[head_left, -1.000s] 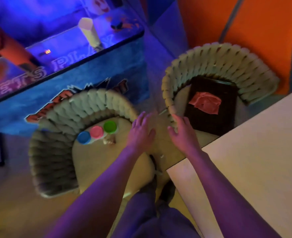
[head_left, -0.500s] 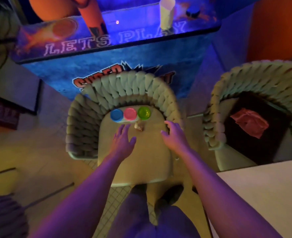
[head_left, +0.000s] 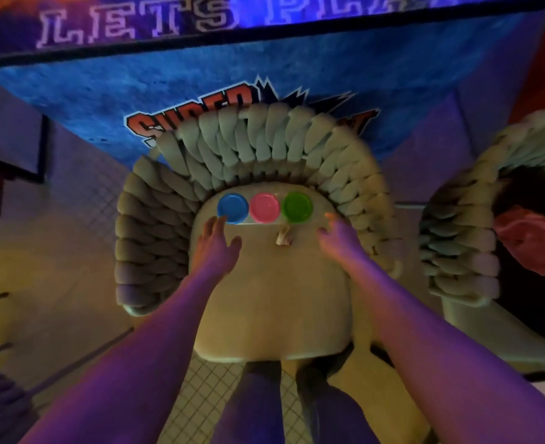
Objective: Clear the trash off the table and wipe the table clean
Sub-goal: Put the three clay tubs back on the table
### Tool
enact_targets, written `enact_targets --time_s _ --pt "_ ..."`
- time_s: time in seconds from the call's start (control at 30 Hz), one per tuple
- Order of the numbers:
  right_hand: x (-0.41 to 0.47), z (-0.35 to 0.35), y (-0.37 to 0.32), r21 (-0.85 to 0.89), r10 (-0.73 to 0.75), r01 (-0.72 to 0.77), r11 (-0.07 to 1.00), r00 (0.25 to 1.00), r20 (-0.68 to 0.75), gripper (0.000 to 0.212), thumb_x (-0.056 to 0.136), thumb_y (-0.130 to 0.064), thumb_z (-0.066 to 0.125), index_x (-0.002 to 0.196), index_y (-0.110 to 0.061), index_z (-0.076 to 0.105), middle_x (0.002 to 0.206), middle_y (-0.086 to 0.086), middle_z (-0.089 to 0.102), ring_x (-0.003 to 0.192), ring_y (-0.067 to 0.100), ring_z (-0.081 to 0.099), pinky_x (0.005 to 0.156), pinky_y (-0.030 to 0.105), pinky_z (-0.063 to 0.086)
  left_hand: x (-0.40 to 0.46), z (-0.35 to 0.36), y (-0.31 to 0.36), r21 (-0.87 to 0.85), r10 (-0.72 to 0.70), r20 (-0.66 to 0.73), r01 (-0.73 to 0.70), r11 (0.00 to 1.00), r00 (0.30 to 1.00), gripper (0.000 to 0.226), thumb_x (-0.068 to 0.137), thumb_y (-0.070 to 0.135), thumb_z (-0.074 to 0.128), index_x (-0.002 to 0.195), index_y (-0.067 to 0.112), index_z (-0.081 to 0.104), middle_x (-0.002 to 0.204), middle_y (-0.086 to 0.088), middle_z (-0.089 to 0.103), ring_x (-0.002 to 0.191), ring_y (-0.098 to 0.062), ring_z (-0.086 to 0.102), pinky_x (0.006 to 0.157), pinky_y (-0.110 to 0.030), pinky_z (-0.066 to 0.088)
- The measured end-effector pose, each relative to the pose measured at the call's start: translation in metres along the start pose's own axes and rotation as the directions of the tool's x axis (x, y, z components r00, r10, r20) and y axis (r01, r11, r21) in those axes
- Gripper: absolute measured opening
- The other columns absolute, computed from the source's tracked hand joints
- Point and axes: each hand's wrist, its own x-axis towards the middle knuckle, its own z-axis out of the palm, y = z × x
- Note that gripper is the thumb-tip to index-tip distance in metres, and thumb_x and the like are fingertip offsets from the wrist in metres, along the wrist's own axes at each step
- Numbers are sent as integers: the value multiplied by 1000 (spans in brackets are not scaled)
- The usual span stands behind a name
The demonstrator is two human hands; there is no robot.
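While both hands hover with fingers spread, left hand (head_left: 215, 243) by the blue lid (head_left: 232, 207), right hand (head_left: 336, 237) beside the crumpled scrap (head_left: 283, 239) near the chair seat's (head_left: 274, 309) back edge, collecting trash seems underway; next, pinching that scrap.

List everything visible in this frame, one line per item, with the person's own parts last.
round lids: three, blue, pink, green, in a row at the back of the near seat
crumpled scrap: one, pale, on the seat in front of the lids
woven chairs: two, beige, one centre, one at right
red cloth: one, on a dark thing on the right chair
arcade cabinet: one, blue, behind the chairs
left hand: open, near the blue lid
right hand: open, right of the scrap
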Motion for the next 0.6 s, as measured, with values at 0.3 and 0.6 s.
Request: enact_targets --time_s 0.3,0.6 --pt "53 46 -11 27 181 -184 983 980 86 67 96 -43 55 150 -9 34 151 18 41 139 32 41 108 34 36 73 19 -33 -56 -85 7 85 995 996 72 94 38 60 156 21 25 161 -13 23 146 -33 28 117 -47 30" --pt "51 90 -24 236 264 -299 925 949 172 31 81 -50 73 91 -25 59 103 1 66 103 24 64 89 43 57 92 43 -26 -174 -124 -10 120 977 992 71 100 34 54 158 17 17 159 -16 27 141 -35 35 111 -41 32"
